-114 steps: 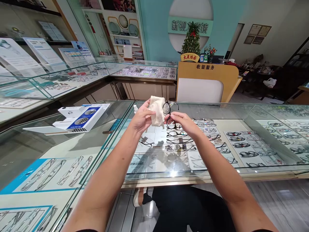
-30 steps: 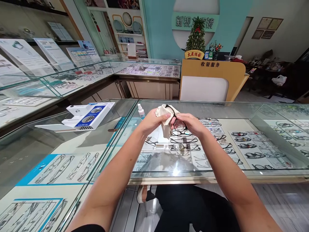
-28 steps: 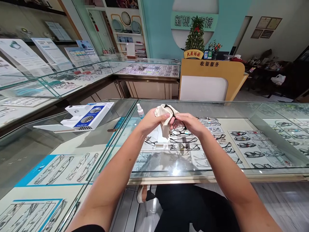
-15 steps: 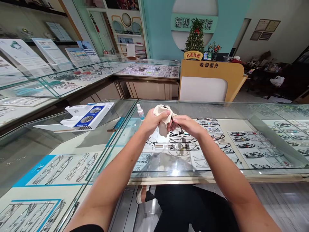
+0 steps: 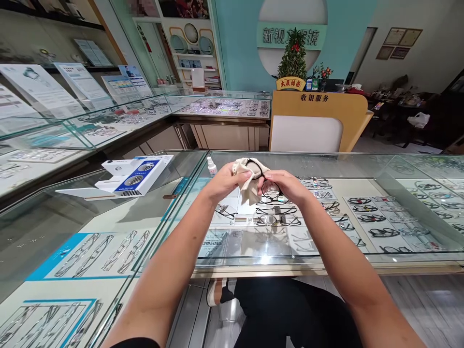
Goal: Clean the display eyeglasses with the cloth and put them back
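Note:
Above the glass counter, my left hand (image 5: 226,183) pinches a cream cleaning cloth (image 5: 249,195), its thumb pressed on top. The cloth is folded against one lens of a pair of black round-rimmed glasses (image 5: 271,189). My right hand (image 5: 284,186) grips the glasses near the bridge, its fingers closed. The other lens hangs below the right fingers, with the cloth not over it. Just left of my left hand, a small white spray bottle (image 5: 212,166) stands upright on the counter.
Under the glass top of the counter (image 5: 250,263), several rows of spectacle frames (image 5: 279,220) lie on display. An opened white and blue box (image 5: 136,179) rests on the left counter. A yellow cashier desk (image 5: 357,108) stands beyond, with a plant (image 5: 293,58) on it.
The cloth has shifted off the upper rim, so more of the glasses shows. Both hands still hold on, and the glasses have tilted slightly. The view has moved a little.

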{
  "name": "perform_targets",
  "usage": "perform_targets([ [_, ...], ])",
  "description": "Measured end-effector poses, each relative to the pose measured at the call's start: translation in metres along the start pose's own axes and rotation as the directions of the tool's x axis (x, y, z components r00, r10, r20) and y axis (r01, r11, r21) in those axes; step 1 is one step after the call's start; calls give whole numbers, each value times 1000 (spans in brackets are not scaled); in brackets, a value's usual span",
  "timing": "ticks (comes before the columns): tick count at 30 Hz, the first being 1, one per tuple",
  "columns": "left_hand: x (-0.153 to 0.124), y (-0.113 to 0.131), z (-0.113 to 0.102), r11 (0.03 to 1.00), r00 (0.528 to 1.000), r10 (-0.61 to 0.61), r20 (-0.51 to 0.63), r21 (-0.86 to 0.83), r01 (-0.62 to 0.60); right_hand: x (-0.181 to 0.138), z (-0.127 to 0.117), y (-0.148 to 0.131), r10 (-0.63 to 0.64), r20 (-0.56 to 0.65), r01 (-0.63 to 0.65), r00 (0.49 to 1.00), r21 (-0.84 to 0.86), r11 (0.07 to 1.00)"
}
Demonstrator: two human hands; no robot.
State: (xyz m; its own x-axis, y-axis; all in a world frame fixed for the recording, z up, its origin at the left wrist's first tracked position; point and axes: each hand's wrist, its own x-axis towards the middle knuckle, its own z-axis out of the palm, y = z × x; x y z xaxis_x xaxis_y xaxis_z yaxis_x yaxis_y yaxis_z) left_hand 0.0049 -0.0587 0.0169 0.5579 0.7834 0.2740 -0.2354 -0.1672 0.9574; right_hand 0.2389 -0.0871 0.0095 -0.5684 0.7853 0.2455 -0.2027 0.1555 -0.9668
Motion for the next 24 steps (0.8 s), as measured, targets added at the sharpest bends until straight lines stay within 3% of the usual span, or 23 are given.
perform_targets([
  [9,2,-12,30,997,985,76,-154,33,-72,4,11,7,-8,17,9,1000,-53,999],
  [20,1,-6,4,999,998,48,-50,-4,-48,-2,0,-3,-26,-44,23,999,-69,997],
  [24,1,-11,11,996,990,82,-116,45,-77,0,5,-1,-15,-43,13,999,-48,999],
])
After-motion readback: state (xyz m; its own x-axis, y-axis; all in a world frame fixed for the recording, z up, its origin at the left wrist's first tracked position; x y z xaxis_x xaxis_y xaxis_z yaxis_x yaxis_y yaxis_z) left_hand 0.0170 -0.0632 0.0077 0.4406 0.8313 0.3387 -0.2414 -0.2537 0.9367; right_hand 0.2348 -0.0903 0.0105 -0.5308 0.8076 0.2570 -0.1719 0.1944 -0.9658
